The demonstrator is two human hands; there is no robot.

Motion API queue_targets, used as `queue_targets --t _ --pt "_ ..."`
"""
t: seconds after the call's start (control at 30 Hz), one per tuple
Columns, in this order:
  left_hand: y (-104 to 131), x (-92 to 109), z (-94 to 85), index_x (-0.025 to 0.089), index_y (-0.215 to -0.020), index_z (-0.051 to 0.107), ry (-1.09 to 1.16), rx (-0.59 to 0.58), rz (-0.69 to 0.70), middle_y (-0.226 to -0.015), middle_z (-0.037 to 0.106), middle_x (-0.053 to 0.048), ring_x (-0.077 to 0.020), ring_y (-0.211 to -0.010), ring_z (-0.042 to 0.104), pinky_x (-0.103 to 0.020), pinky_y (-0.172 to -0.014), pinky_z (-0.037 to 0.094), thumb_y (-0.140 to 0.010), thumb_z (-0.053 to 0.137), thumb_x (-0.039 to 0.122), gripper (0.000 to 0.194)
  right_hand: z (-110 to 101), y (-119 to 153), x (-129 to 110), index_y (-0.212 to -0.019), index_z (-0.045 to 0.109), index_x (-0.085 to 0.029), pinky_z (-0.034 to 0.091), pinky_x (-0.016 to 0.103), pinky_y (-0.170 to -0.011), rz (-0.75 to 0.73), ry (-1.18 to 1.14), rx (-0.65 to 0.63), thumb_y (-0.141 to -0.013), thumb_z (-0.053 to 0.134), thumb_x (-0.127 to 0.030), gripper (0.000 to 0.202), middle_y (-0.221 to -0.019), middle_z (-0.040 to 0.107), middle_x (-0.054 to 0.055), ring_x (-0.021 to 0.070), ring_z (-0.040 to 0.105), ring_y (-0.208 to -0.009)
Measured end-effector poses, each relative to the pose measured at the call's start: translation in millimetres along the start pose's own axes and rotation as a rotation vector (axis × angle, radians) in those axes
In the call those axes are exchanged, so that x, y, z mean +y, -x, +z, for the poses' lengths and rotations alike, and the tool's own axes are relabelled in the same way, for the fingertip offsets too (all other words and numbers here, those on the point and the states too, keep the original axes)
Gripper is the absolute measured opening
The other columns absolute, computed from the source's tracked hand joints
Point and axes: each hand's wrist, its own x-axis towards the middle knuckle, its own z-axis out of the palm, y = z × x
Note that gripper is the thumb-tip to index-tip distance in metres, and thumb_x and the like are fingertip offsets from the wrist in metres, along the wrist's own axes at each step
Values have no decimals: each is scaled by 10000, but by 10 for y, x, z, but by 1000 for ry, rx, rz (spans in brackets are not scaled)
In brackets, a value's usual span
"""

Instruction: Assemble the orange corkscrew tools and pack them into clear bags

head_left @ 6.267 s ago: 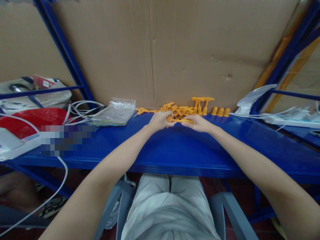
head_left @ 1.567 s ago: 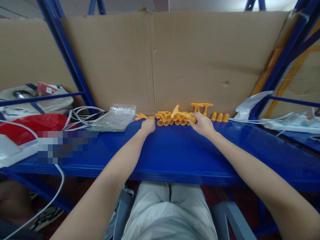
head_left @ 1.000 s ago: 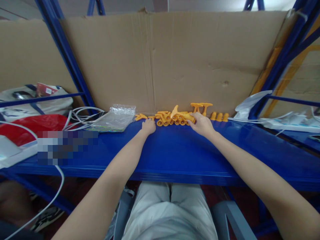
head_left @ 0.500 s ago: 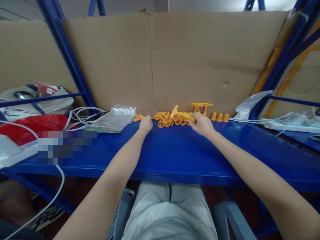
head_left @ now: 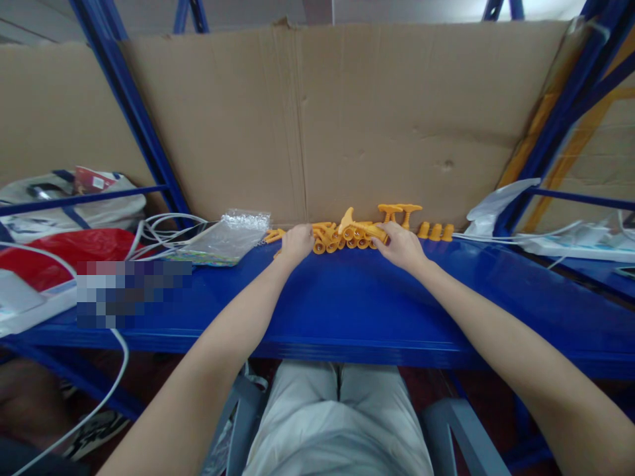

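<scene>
Several orange plastic parts with round open ends (head_left: pixel 350 237) lie in a heap at the back of the blue shelf, against the cardboard. My left hand (head_left: pixel 297 243) is closed at the heap's left end, with a bit of orange showing below its fingers. At the right end, my right hand (head_left: pixel 398 243) is closed on an orange part (head_left: pixel 376 231). Two T-shaped orange pieces (head_left: pixel 399 211) stand behind my right hand. To its right, three small orange cones (head_left: pixel 435 231) stand in a row. Small orange pieces (head_left: pixel 274 235) lie left of my left hand.
A clear plastic bag (head_left: pixel 231 235) and white cables (head_left: pixel 171 228) lie on the left, near a red bag (head_left: pixel 89 248). White power strips sit at both sides. Cardboard (head_left: pixel 397 119) and blue posts (head_left: pixel 546 132) rise behind the shelf (head_left: pixel 347 304).
My left hand has moved slightly right and towards the heap, and an orange bit now shows below it. My right hand has hardly moved.
</scene>
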Motion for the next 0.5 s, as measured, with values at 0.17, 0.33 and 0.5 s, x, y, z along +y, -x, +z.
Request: queue_targets --t 0.17,0.33,0.5 --pt "49 66 65 215 -966 728 -84 -259 132 -1062 741 -76 -264 -1040 678 -310 -838 527 -829 534 221 237 -11 -2 12 -1191 668 -161 544 427 -784 5 -1 10 -906 491 -370 395 -1088 705 151 313 680 -950" --pt "-10 33 170 213 -929 745 14 -249 217 -980 753 -61 -234 -986 690 -285 -854 520 -889 488 309 277 -25 -10 15 -1192 661 -157 537 412 -791 29 5 7 -903 492 -373 399 -1093 703 149 309 675 -964" --pt "-72 -26 287 174 -1069 695 49 -249 308 -1133 715 -89 -228 -1068 658 -311 -933 494 -905 453 218 296 -34 -11 11 -1181 664 -150 536 413 -772 23 -1 8 -905 486 -365 393 -1068 705 155 307 677 -938"
